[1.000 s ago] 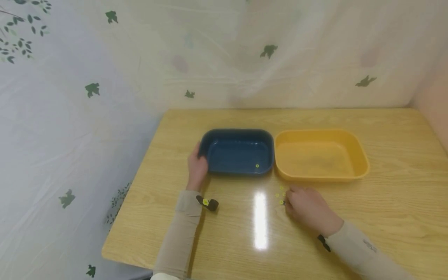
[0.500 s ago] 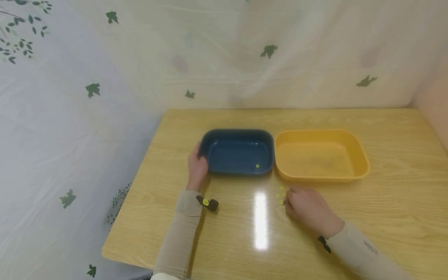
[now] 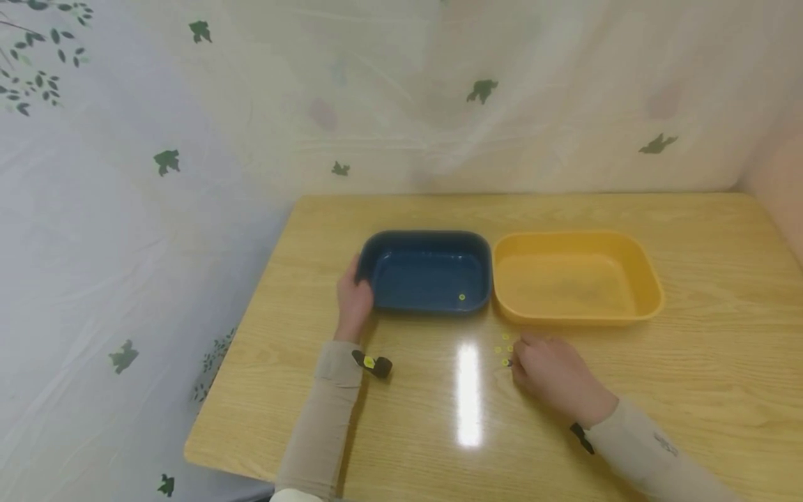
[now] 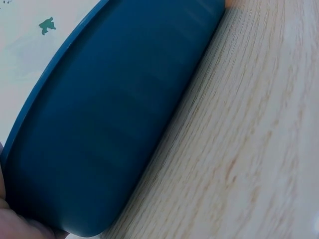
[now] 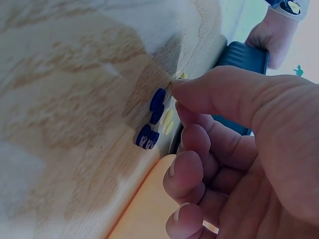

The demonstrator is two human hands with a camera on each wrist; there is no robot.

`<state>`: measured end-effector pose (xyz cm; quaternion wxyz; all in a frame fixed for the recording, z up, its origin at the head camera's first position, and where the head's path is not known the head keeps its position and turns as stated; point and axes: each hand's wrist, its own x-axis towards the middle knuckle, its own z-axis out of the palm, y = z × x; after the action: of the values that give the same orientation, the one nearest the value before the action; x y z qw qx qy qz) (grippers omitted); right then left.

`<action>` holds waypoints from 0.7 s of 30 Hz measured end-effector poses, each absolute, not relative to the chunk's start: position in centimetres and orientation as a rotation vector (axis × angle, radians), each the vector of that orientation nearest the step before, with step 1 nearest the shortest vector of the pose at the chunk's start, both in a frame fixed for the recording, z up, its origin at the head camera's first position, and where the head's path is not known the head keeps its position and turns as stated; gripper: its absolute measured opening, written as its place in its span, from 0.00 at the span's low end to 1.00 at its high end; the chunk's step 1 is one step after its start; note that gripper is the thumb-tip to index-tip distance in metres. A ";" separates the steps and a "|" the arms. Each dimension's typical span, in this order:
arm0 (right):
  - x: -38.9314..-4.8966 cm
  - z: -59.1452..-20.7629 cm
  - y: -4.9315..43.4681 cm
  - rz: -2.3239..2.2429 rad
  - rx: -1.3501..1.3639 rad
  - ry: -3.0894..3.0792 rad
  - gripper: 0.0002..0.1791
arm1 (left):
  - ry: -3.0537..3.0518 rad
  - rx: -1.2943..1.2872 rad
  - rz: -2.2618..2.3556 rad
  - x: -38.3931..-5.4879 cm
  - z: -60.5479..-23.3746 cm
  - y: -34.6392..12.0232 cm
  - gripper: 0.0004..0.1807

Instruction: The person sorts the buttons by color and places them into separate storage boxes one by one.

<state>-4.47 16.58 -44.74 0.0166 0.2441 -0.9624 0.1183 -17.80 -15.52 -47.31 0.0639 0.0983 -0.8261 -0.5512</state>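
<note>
My left hand [image 3: 355, 296] grips the left end of a dark blue plastic bin [image 3: 383, 307], thumb at its near corner. One small yellow button [image 3: 462, 297] lies inside that bin. In the left wrist view the bin's outer wall [image 4: 109, 109] fills much of the picture. My right hand [image 3: 555, 373] is low over the table, fingers curled, beside a cluster of small round buttons. The right wrist view shows blue buttons [image 5: 157, 107] and yellow buttons [image 5: 168, 122] near the thumb and index fingertips. A yellow button [image 5: 182, 76] is partly hidden behind the thumb; whether anything is pinched is unclear.
A yellow-orange plastic bin [image 3: 577, 317] stands against the blue bin's right side, with no contents seen. Both are on a wood-grain table [image 3: 414, 432]. A pale curtain [image 3: 389, 84] with leaf prints hangs behind it. A light reflection crosses the table's middle.
</note>
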 end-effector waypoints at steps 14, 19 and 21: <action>-4.3 -44.6 16.5 0.356 0.784 -2.955 0.10 | -2.484 0.280 -1.669 -17.7 -47.3 -15.6 0.35; -4.3 -44.6 16.4 0.350 0.776 -2.969 0.10 | -2.481 0.291 -1.680 -17.7 -47.3 -15.6 0.36; -4.3 -44.7 16.5 0.351 0.775 -2.970 0.10 | -2.477 0.295 -1.688 -17.7 -47.3 -15.6 0.36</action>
<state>-4.27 16.46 -44.66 0.0259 0.2508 -0.9610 0.1135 -17.74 -15.56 -47.30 0.0645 0.0978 -0.8207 -0.5592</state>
